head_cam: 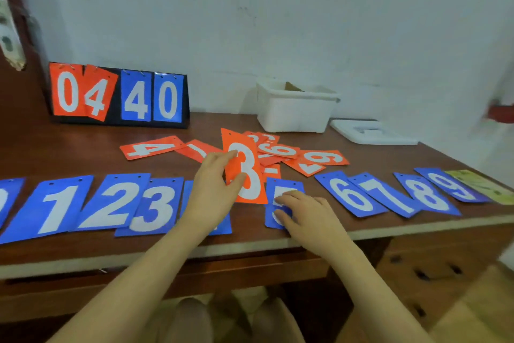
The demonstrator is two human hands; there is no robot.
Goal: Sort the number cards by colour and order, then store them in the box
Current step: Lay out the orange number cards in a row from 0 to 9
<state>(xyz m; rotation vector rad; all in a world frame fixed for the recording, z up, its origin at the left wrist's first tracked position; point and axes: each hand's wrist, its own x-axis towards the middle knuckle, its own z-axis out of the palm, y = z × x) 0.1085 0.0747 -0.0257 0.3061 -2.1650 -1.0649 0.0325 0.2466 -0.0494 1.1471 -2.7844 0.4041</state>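
Left hand [214, 189] pinches orange plastic number card "3" [244, 167] between thumb and fingers — card raised, tilted, above table centre. Right hand [303, 213] rests on blue plastic number card "5" [283, 188], fingers loosely bent, gripping nothing. Blue cards lie in row along near edge of brown wooden table [83, 159]. Loose orange card pile [281, 152] behind raised card. White plastic box [296, 113] far centre-right — open, white lid [371, 131] just right of it.
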